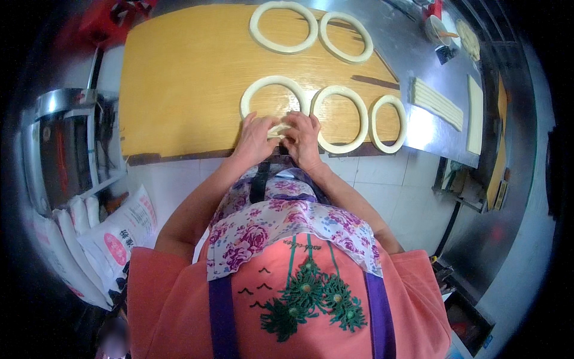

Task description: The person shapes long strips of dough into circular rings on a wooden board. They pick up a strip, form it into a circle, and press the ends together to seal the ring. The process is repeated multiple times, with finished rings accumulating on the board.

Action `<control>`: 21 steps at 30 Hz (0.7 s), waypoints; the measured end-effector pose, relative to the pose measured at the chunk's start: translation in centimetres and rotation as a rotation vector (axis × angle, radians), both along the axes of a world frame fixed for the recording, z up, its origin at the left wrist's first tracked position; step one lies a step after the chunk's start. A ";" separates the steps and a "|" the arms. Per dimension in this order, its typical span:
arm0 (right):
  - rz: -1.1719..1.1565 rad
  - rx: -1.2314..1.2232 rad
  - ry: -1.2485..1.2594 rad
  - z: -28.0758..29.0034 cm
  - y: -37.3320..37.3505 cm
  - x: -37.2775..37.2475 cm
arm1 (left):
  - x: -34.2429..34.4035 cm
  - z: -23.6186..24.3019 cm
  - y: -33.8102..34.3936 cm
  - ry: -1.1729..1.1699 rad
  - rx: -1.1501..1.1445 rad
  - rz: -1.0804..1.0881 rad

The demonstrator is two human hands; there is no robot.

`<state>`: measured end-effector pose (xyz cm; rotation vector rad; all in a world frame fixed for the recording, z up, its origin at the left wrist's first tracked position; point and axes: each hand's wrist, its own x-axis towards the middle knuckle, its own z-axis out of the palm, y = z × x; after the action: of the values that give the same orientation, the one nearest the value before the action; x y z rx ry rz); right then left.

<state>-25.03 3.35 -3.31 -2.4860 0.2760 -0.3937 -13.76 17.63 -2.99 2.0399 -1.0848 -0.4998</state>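
A pale dough ring (275, 80) lies near the front edge of the wooden board (185, 78). My left hand (255, 140) grips its near left side, fingers bent inward. On the opposite side my right hand (302, 139) holds the same ring with curled fingers. Between the two hands the near part of the ring shows in pieces and looks flattened or overlapped; my fingers cover the rest. Just right of my right hand sits another dough ring (363, 119), and beyond it a narrower-looking dough ring (404, 122).
Two more dough rings, a left one (254, 30) and a right one (371, 45), lie at the far side. Scored dough strips (437, 104) and a long dough slab (475, 113) rest on the metal counter (424, 140). A bowl (437, 30) stands far right; white sacks (128, 230) lean at left.
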 end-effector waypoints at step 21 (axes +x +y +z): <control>0.020 0.060 0.055 -0.1 -0.4 -0.7 | 1.7 -1.3 -1.3 0.191 0.018 0.000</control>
<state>-25.71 3.00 -3.46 -2.4414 0.2808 -0.3049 -12.07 16.35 -4.27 1.9622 -0.9685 -0.6912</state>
